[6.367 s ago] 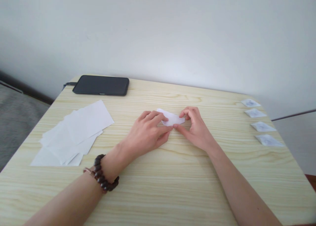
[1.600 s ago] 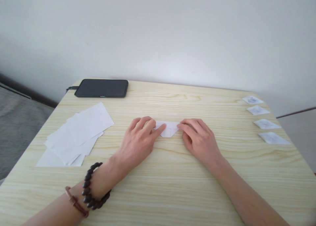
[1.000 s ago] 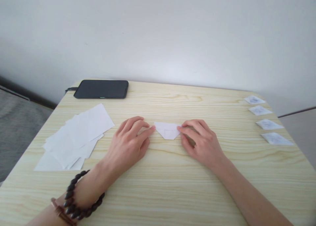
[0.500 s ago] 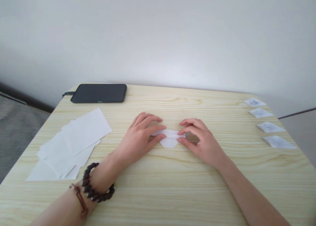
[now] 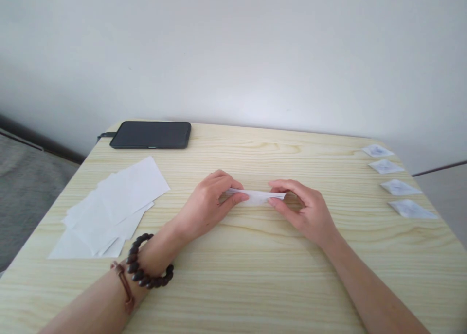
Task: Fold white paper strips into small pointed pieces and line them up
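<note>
Between my two hands is a small piece of folded white paper [image 5: 257,197], now a narrow strip seen partly edge-on, its layers showing at the right end. My left hand [image 5: 211,202] pinches its left end between thumb and fingers. At the right end, my right hand [image 5: 304,207] pinches it in the same way, thumb on the near side. My fingers hide both ends in part. The strip is at or just above the wooden table [image 5: 255,275]; I cannot tell whether it touches.
Loose white paper sheets [image 5: 116,202] lie overlapped at the left. Behind them is a black phone [image 5: 151,134] with a cable at its left end. Several folded paper pieces [image 5: 400,187], diamond-shaped, line the right edge. A white wall [image 5: 233,57] stands behind the table.
The folded paper's lower flap, which pointed toward me, no longer shows; the paper has become a narrow strip. Both hands have tightened their pinch. The view has shifted slightly.
</note>
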`<move>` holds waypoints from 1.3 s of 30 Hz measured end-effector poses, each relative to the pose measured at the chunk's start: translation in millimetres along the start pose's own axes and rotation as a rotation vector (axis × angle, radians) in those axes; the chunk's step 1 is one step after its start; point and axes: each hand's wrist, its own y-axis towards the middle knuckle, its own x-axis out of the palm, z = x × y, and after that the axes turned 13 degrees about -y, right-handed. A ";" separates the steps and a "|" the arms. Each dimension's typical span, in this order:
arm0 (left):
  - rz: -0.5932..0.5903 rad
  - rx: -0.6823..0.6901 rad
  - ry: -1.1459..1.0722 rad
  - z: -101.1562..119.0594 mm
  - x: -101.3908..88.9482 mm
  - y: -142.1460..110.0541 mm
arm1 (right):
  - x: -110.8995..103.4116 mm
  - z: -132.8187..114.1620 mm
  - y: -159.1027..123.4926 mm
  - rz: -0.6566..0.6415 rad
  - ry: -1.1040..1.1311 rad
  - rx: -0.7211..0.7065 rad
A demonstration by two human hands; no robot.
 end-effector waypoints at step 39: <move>-0.148 0.247 0.357 -6.0 -9.0 -3.1 | -3.8 9.5 -0.2 -0.077 -0.275 -0.163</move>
